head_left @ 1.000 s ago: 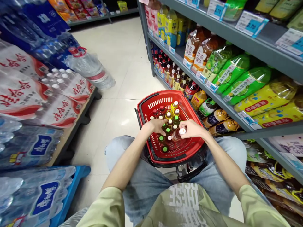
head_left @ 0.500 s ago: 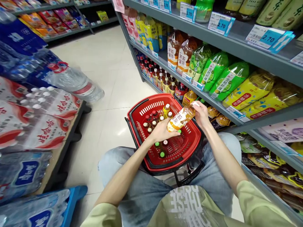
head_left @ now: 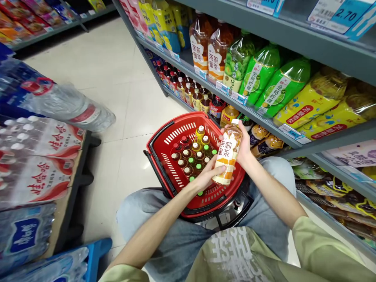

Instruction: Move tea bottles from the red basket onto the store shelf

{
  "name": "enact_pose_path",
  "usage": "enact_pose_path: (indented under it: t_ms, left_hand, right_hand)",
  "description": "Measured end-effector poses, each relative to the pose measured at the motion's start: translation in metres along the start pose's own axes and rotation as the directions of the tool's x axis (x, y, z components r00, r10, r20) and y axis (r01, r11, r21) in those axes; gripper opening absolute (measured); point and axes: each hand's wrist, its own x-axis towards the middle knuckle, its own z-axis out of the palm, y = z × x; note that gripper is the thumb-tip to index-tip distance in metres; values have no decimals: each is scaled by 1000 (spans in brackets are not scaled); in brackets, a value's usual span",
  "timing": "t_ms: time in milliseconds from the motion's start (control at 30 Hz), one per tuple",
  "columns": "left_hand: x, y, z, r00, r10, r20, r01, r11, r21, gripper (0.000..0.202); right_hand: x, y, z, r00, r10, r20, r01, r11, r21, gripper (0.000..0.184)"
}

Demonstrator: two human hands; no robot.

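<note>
Both my hands grip one tea bottle [head_left: 228, 152] with a white cap and a white-and-orange label, tilted a little, label facing up at me. My left hand [head_left: 210, 174] is closed around its lower part, thumb across the label. At the upper part, my right hand [head_left: 244, 145] wraps the side, and some of its fingers are hidden behind the bottle. Below them, between my knees, stands a red shopping basket [head_left: 160, 143]. Inside it are several upright bottles with white, green and red caps, such as a yellow-labelled bottle [head_left: 200, 134]. My left hand and the tea bottle cover part of the basket.
To the right runs a grey shelf [head_left: 258, 121] with large tea and juice bottles [head_left: 283, 84] and small bottles below. Water packs [head_left: 55, 172] on a pallet stand at the left, with a big water bottle pack [head_left: 88, 111] behind. Tiled floor [head_left: 117, 156] lies between.
The tea bottle has turned more upright, its label now facing me. My right hand has shifted from the cap to the bottle's upper side. The view has moved slightly to the right and down.
</note>
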Motion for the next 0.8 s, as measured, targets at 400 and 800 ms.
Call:
enact_pose_path:
  t_ms: [400, 800]
  left_hand:
    - [24, -29, 5, 940, 78, -332, -7, 978, 211, 60]
    - [16, -32, 6, 968, 49, -247, 0, 981, 192, 65]
  right_hand:
    - [14, 12, -4, 981, 17, -194, -34, 996, -82, 42]
    - [13, 20, -9, 972, 8, -233, -46, 986, -158, 46]
